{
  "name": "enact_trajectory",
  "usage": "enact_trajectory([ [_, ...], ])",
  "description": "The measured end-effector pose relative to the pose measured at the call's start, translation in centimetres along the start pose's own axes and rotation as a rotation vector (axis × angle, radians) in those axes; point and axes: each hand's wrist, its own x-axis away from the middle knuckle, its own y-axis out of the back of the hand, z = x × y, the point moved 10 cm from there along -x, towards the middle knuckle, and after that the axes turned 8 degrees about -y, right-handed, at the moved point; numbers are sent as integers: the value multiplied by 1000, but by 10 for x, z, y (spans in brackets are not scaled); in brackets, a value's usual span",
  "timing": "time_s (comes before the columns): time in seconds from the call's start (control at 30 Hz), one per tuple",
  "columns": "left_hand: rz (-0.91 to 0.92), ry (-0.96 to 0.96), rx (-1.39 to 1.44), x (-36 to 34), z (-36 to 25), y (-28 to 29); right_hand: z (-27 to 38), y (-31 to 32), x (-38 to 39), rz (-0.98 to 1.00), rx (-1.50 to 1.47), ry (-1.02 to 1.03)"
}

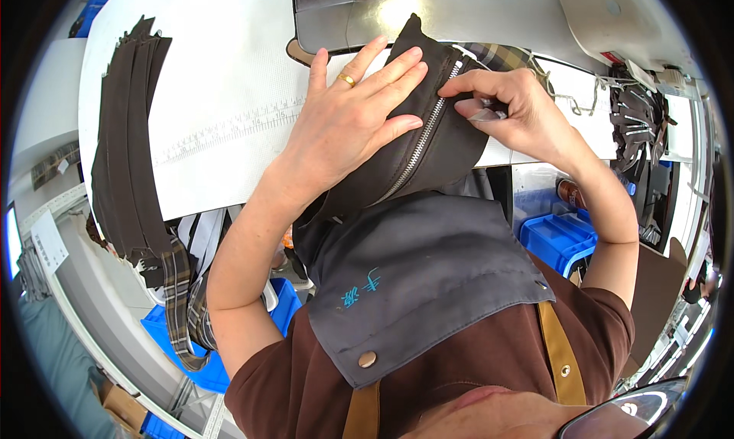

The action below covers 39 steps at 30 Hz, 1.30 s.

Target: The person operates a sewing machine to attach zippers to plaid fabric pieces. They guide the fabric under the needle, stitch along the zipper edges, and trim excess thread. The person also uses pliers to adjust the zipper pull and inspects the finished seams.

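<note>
A dark brown garment piece (367, 183) with a silver metal zipper (418, 150) lies across the white table's near edge and hangs toward my lap. My left hand (344, 122) is open, its fingers spread over the cloth left of the zipper. At the zipper's upper part, my right hand (514, 110) has its index finger and thumb closed near the teeth. Tucked in its curled fingers is a small shiny tool with a dark part, which looks like thread snips (488, 115); most of it is hidden. Plaid fabric (501, 57) shows beyond the zipper's top end.
A sewing machine bed (459, 19) spans the far side. Dark fabric strips (130, 133) drape over the table's left end. A printed ruler (229, 133) marks the white tabletop (206, 64). Zipper pieces (634, 118) hang at right. Blue bins (558, 240) stand below.
</note>
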Motion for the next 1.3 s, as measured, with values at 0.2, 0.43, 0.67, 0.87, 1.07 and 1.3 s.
enact_trajectory([
  [0.2, -22, -16, 23, -1, -1, 2, 30, 10, 4, -294, 515, 410],
  [0.43, -14, -36, 43, -1, 0, 1, 59, -35, 0, -101, 1217, 740],
  [0.67, -33, -28, 14, 2, 0, 0, 25, -14, -14, 140, 232, 235],
  [0.87, -41, -49, -15, 0, -1, 0, 22, -38, 47, 348, -320, -37],
  [1.07, -59, -54, -26, 1, -1, 1, 35, -28, 109, 386, -634, 120],
  [1.3, -188, -113, -60, -3, -10, 16, 73, 35, 143, 378, -1191, 606],
])
